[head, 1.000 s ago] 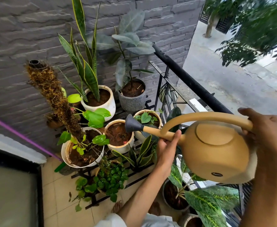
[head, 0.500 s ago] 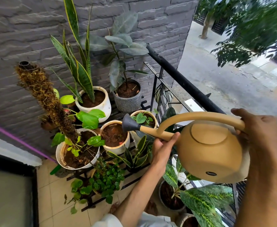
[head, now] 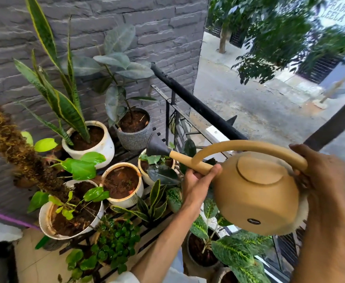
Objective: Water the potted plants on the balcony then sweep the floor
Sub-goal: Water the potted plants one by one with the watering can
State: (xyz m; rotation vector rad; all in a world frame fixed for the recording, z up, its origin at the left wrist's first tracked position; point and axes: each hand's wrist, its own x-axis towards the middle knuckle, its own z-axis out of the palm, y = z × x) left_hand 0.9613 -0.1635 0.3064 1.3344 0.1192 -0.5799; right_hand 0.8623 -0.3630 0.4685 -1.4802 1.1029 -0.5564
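I hold a tan watering can over the potted plants. My right hand grips the back end of its arched handle. My left hand closes around the base of the spout. The dark rose head hangs above a small white pot with green leaves, with a drop of water just under it. Left of that stands a white pot of bare soil. Behind are a snake plant pot and a grey pot.
A black metal plant stand carries the pots against a grey brick wall. A black railing runs along the right edge above the street. A moss pole pot sits at the left; variegated plants stand below the can.
The can has swung slightly right and back, so the rose head now sits over the small leafy pot instead of beside the bare-soil pot. Both hands keep their grip.
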